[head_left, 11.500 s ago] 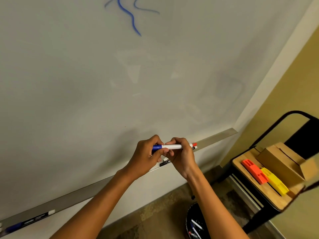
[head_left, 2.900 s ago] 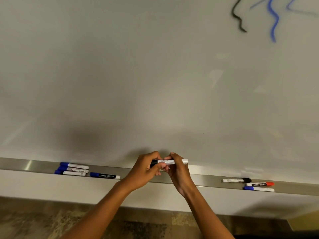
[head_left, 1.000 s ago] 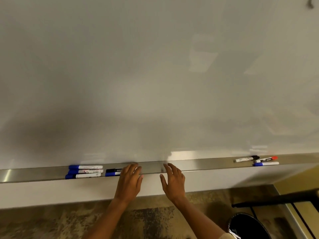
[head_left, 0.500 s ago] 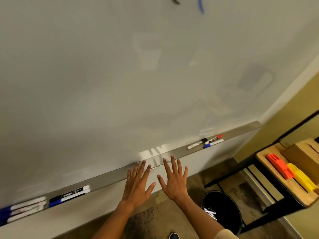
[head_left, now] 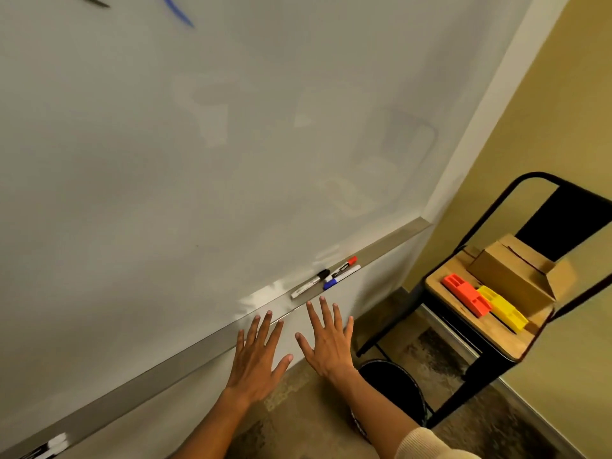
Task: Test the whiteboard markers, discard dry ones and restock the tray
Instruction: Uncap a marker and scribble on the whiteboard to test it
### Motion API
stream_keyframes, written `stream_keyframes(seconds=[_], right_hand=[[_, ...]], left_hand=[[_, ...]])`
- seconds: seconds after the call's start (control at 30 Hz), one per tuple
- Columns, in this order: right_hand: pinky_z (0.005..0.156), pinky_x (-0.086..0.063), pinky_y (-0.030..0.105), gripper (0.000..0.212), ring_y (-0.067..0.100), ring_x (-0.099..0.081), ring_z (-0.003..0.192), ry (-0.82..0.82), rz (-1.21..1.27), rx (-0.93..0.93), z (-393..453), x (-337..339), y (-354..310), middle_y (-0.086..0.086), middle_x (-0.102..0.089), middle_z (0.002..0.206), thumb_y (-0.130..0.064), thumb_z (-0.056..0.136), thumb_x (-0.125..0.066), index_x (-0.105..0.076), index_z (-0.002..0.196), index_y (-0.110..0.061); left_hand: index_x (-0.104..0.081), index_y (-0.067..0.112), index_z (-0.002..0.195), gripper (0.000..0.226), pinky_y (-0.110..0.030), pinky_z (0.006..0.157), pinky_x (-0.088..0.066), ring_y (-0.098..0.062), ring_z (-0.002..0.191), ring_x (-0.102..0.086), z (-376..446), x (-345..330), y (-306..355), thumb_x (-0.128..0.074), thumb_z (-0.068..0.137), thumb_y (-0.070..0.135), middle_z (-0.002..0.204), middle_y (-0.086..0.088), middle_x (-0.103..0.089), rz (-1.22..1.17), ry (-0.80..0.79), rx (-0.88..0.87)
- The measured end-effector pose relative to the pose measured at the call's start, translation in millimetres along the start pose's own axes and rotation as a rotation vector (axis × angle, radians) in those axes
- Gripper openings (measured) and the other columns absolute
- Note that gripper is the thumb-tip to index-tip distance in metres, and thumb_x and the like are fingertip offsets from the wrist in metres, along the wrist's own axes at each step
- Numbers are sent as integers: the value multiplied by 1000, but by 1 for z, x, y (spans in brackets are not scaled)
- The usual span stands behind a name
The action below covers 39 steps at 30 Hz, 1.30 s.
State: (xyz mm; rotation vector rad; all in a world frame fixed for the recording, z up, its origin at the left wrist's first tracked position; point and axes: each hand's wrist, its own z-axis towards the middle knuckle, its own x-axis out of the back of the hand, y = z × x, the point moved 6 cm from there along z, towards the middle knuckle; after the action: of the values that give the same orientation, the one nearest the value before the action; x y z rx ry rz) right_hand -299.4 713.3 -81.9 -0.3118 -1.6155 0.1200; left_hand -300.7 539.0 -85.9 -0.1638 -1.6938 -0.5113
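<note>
A person's left hand [head_left: 256, 356] and right hand [head_left: 328, 339] hover side by side, palms down and fingers spread, holding nothing, just below the metal tray [head_left: 212, 342] of a whiteboard [head_left: 198, 144]. On the tray just beyond the right hand's fingertips lie three capped markers: a black-capped marker [head_left: 309, 283], a red-capped marker [head_left: 344, 266] and a blue-capped marker [head_left: 341, 277]. Further markers [head_left: 49, 448], blurred, sit on the tray well off to the left hand's side. A black bin [head_left: 394, 389] stands below the right forearm. To the right, a chair [head_left: 480, 332] carries a cardboard box [head_left: 520, 276], an orange block [head_left: 467, 294] and a yellow block [head_left: 503, 308].
</note>
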Motion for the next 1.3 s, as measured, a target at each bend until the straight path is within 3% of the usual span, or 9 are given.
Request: stream_keyframes(seconds=[0.2,0.27,0.37,0.63,0.77,0.9,1.0,1.13,1.3], right_hand=[[114,14,63,101,35,0,154,-54,-18,28,34,5,27,-1,0,167,-82,71,24,-6,158,-38],[115,3,65,88,37,-13,152,-59,-31,42,48,12,27,2,-15,166,-77,85,11,-19,157,-35],[118,5,62,59,33,-6,154,-134,-71,70,68,14,24,0,-12,167,-53,104,-27,-15,158,-34],[120,-6,56,60,28,-24,148,-125,-139,211,105,20,4,-1,-37,157,-6,95,-56,-39,148,-28],[119,-10,58,54,31,-33,141,-141,-221,237,115,13,-3,0,-47,149,-8,90,-65,-51,139,-26],[118,-18,53,45,31,-42,133,-122,-327,264,123,10,-11,1,-54,139,-14,87,-70,-59,130,-26],[115,-22,52,40,30,-46,127,-103,-360,302,125,9,-20,0,-59,132,-19,86,-73,-63,125,-27],[110,-29,50,39,28,-53,120,-11,-242,363,119,8,-37,-1,-65,125,-15,80,-78,-68,116,-27],[82,-50,35,21,23,-64,95,221,126,480,100,21,-64,-3,-71,104,-18,84,-76,-72,104,-23]], left_hand=[[-11,30,155,80,-43,114,-3,-26,149,-1,29,-6,21,-23,91,75,162,-8,-19,-2,-42,23],[-11,30,155,79,-43,114,-2,-25,149,0,35,-6,25,-24,91,74,161,-8,-20,-4,-44,29],[-11,30,155,78,-40,114,0,-24,149,1,40,-9,25,-24,92,73,162,-6,-16,-7,-51,49],[14,42,150,72,-48,121,1,-27,150,-4,35,-3,11,-13,91,75,163,-2,-6,11,1,121],[1,37,154,72,-39,114,3,-30,147,-18,29,0,1,-17,94,72,162,-4,-17,-27,-41,151],[-5,34,154,82,-36,118,18,-22,150,9,21,4,-4,2,85,78,162,3,10,-53,32,146],[-2,35,154,91,-38,117,15,-18,148,19,11,10,-6,12,76,80,159,6,21,-78,14,156],[-8,36,153,89,-38,121,2,-16,150,8,1,14,-14,6,77,78,161,9,12,-173,-19,184],[-23,32,152,107,-25,116,-15,-15,148,-16,-12,34,-21,12,67,88,161,5,-17,-323,24,218]])
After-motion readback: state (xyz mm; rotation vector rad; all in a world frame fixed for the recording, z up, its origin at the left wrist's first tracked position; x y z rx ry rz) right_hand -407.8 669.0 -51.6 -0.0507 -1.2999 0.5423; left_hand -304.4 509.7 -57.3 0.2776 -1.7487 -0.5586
